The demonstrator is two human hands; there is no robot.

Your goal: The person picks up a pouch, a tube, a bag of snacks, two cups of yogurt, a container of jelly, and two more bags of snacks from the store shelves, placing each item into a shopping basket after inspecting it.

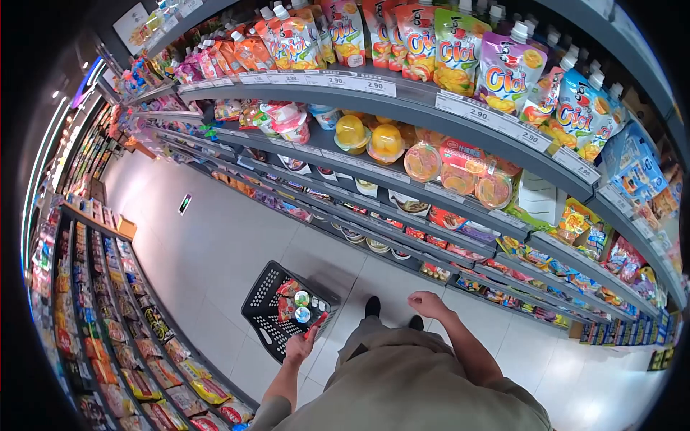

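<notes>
My left hand (298,349) is wrapped round the red handle (315,327) of a black plastic shopping basket (269,332) with slotted walls. Inside the basket lie a red snack packet (286,302) and two small tubs with round lids (302,314). My right hand (429,304) hangs in front of my body, fingers curled in and nothing seen in them. It is apart from the shelves, over the floor near my dark shoes (372,307).
A long curved shelf unit runs along the front and right, with spouted jelly pouches (458,47) above price strips (485,115) and jelly cups (422,161) below. On the left stands a rack of packaged snacks (136,359). Tiled floor (215,244) forms the aisle between.
</notes>
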